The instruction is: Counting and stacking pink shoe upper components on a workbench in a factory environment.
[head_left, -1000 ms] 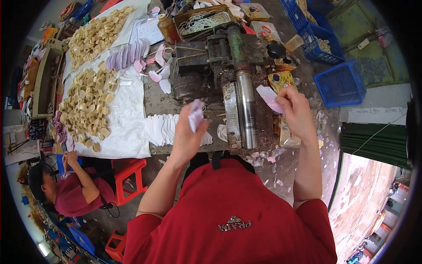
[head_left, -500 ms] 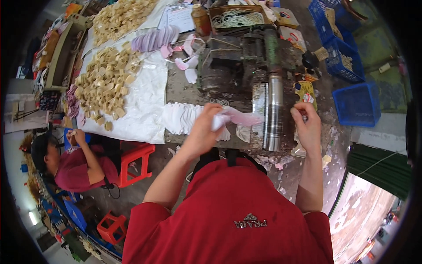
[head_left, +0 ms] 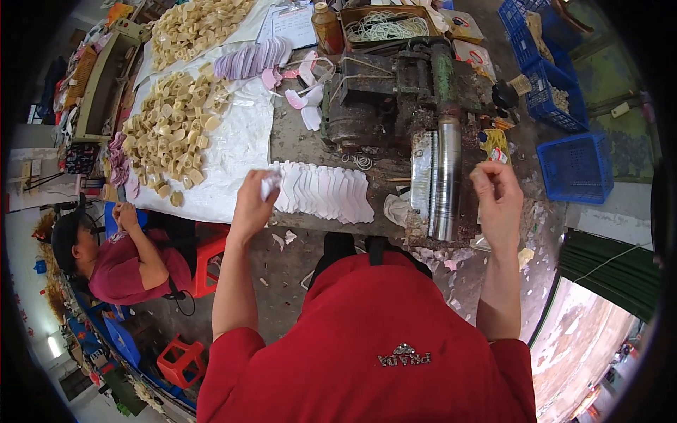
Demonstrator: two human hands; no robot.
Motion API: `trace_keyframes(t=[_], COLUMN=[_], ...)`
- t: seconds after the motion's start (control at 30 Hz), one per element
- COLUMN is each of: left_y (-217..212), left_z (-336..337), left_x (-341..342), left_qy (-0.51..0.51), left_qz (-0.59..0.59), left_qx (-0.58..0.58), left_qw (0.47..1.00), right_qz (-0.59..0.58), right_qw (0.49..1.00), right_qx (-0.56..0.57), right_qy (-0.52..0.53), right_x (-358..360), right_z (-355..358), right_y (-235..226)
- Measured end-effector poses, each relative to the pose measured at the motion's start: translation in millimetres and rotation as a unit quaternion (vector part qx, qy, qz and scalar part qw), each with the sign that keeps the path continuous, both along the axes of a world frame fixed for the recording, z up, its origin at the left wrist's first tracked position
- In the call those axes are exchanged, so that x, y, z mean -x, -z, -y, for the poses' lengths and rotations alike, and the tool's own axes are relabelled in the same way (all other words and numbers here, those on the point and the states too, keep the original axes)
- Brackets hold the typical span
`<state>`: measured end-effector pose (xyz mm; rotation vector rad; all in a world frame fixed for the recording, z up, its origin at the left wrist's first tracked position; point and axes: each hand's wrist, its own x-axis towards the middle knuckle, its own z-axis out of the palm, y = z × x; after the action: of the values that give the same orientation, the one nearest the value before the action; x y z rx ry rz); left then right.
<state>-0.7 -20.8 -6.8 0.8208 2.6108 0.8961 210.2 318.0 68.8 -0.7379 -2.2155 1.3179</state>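
My left hand (head_left: 253,204) is closed round a pale, crumpled piece of thin sheet (head_left: 269,185) at the left end of an overlapping row of white and pinkish shaped pieces (head_left: 324,192). That row lies along the near edge of the workbench. To the right of a shiny metal roller (head_left: 446,183) on a dark, worn machine (head_left: 370,92), my right hand (head_left: 501,204) is held with thumb and fingers pinched together. What those fingers hold, if anything, is hidden. A flat metal plate (head_left: 421,176) sits beside the roller, and a whitish cloth (head_left: 396,210) lies to its left.
Beige blocks (head_left: 169,134) are heaped on a white sheet (head_left: 247,148) at left. Lilac pieces (head_left: 254,60) stand in a row behind. A co-worker (head_left: 141,271) sits at the left near a red stool (head_left: 182,361). Blue crates (head_left: 575,169) stand at right. Scraps litter the floor.
My left hand has moved left from beside the roller to the left end of the row. The pink piece that stretched from it toward the roller no longer shows there. My right hand has barely moved.
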Motion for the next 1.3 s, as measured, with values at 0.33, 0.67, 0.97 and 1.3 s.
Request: trace_keyframes(t=[0.33, 0.67, 0.97, 1.3], left_y=[-60, -58, -41, -34], left_z=[-128, -146, -157, -126], left_x=[-86, -88, -99, -72], left_qy=[0.073, -0.029, 0.242, 0.108], left_qz=[0.483, 0.425, 0.06, 0.126], left_qx=[-0.491, -0.432, -0.175, -0.185], left_qw=[0.721, 0.795, 0.952, 0.969], right_qz=[-0.061, -0.055, 0.294, 0.116], right_qw=[0.961, 0.993, 0.938, 0.978], right_qx=[-0.227, -0.064, -0.07, -0.163], right_qy=[-0.149, -0.078, -0.167, -0.052], right_x=[42, 22, -12, -8], right_z=[83, 25, -47, -27], right_y=[-13, -10, 3, 13])
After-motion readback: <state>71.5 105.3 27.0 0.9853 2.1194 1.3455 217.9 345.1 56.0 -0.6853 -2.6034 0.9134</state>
